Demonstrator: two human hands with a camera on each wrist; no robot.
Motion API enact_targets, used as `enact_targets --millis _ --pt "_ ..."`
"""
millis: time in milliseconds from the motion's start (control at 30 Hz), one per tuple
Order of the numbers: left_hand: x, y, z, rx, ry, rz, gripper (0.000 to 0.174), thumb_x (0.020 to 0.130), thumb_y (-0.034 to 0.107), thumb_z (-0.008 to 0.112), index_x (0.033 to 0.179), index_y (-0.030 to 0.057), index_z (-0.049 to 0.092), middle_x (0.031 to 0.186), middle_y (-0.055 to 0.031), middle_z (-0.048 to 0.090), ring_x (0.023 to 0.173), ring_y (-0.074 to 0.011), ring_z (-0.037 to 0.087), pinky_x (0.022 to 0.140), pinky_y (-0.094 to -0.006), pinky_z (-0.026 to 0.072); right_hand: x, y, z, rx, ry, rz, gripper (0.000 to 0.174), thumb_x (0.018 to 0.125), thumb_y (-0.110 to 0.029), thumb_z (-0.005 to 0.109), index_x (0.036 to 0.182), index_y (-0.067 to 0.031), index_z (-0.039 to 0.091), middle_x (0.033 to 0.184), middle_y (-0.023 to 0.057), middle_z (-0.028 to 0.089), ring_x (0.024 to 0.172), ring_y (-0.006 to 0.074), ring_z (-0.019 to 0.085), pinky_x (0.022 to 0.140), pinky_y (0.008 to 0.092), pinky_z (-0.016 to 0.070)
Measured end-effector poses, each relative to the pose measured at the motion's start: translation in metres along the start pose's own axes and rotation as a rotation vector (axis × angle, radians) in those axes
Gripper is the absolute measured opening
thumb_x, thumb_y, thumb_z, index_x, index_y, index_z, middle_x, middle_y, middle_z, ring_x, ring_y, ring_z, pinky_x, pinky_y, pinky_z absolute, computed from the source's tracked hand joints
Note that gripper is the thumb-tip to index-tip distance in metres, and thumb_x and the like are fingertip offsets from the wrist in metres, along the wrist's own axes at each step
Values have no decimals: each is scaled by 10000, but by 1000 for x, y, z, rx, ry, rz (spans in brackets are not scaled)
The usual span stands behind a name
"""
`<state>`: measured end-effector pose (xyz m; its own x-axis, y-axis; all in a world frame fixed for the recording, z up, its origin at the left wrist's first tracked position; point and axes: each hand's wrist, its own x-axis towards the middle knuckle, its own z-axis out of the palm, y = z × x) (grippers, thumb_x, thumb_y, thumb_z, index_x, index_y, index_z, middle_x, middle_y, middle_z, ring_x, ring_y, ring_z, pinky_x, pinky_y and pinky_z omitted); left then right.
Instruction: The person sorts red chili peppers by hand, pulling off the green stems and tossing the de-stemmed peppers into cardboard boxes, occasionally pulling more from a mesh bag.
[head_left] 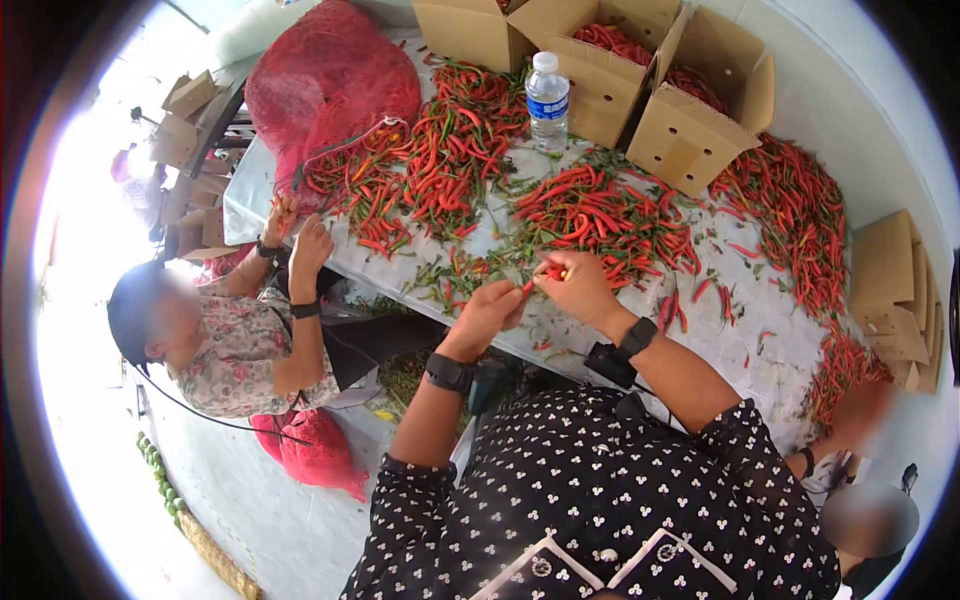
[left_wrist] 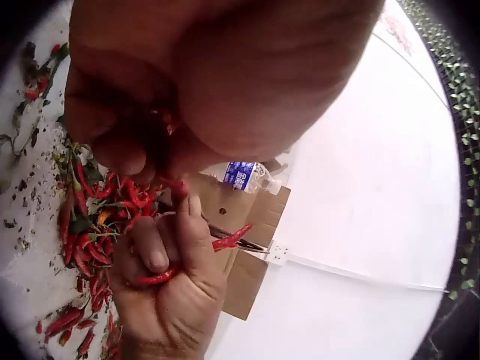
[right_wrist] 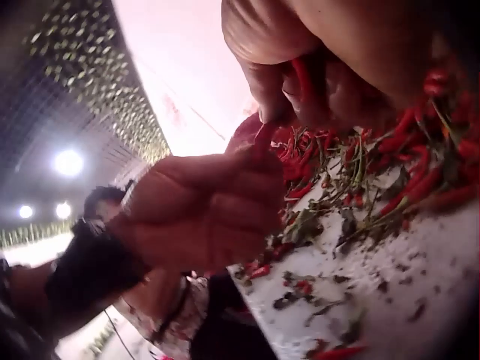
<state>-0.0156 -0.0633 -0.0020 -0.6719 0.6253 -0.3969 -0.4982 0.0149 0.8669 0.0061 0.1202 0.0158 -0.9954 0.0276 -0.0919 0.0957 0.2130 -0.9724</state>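
Observation:
Over the table's near edge, my left hand [head_left: 490,318] and right hand [head_left: 582,288] meet fingertip to fingertip. A red chili pepper [right_wrist: 263,136] runs between them, pinched from both sides. The right hand also holds more red chilies in its curled fingers; one chili [left_wrist: 234,238] sticks out past the hand in the left wrist view, and another lies against the palm. Inside the left fist is mostly hidden. Just beyond the hands lies a heap of red chilies [head_left: 590,215] with green stems, and loose green stems [head_left: 450,275] lie close to the left hand.
Cardboard boxes [head_left: 690,135] holding chilies stand at the back, beside a water bottle [head_left: 548,105]. A red mesh sack [head_left: 330,80] lies at the back left. Another chili pile [head_left: 785,210] spreads on the right. One person [head_left: 250,340] works at the left, another [head_left: 850,500] sits lower right.

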Motion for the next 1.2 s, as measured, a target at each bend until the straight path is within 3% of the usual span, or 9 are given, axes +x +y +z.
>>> enact_targets --millis 33,167,400,533,633,800,967,1100,1200 --pt "-2 -1 0 -5 20 -1 192 908 196 465 792 51 513 676 22 470 575 -69 423 541 -202 349 1 2 -1 -331 56 -281 187 715 -148 673 712 5 566 566 18 514 512 121 501 468 301 389" --pt "-13 4 -1 138 230 59 195 890 197 489 761 52 503 659 30 452 571 -57 401 526 -201 328 4 25 -5 -477 78 -240 238 706 -178 681 723 30 567 572 46 513 546 134 514 511 322 408" --pt "21 8 52 328 245 58 154 827 143 556 753 8 546 594 23 486 526 -50 428 479 -216 342 -36 28 -23 672 -43 453 162 770 -212 659 843 -78 603 600 -31 507 482 64 447 419 237 351" --pt "42 4 69 435 32 36 141 814 133 569 797 -7 578 653 -11 532 581 -89 495 534 -229 379 -62 34 -72 788 208 494 135 796 -208 619 818 -87 563 566 -64 390 458 34 358 386 197 235" --pt "55 -4 80 1117 265 622 275 679 57 591 947 -1 571 997 -148 526 908 -315 505 731 -398 423 -90 68 -129 898 232 383 110 814 -193 557 803 -84 545 603 -39 404 475 41 368 386 202 231" --pt "77 -6 140 1286 -15 868 373 650 33 552 1023 40 557 1119 -122 496 1014 -320 479 801 -410 421 -137 106 -215 951 601 267 164 814 -191 523 839 -32 557 765 64 592 511 105 477 378 202 284" --pt "99 -35 186 1477 -378 1034 387 682 68 557 1064 131 555 1093 -70 518 1037 -270 476 828 -393 419 -142 124 -250 292 699 508 200 714 -215 644 759 -24 609 607 51 588 503 139 526 409 247 364" --pt "100 -38 176 1533 -387 940 290 708 106 534 995 127 568 972 -38 535 979 -234 491 767 -373 424 -121 142 -231 -475 601 508 285 633 -271 685 765 -23 633 676 123 623 619 220 603 621 322 469" --pt "95 -35 147 1631 -262 949 204 725 115 509 918 124 575 870 -19 525 910 -222 501 723 -365 419 -102 127 -201 -619 448 391 294 644 -264 686 773 -7 627 678 122 625 645 219 608 627 323 468"
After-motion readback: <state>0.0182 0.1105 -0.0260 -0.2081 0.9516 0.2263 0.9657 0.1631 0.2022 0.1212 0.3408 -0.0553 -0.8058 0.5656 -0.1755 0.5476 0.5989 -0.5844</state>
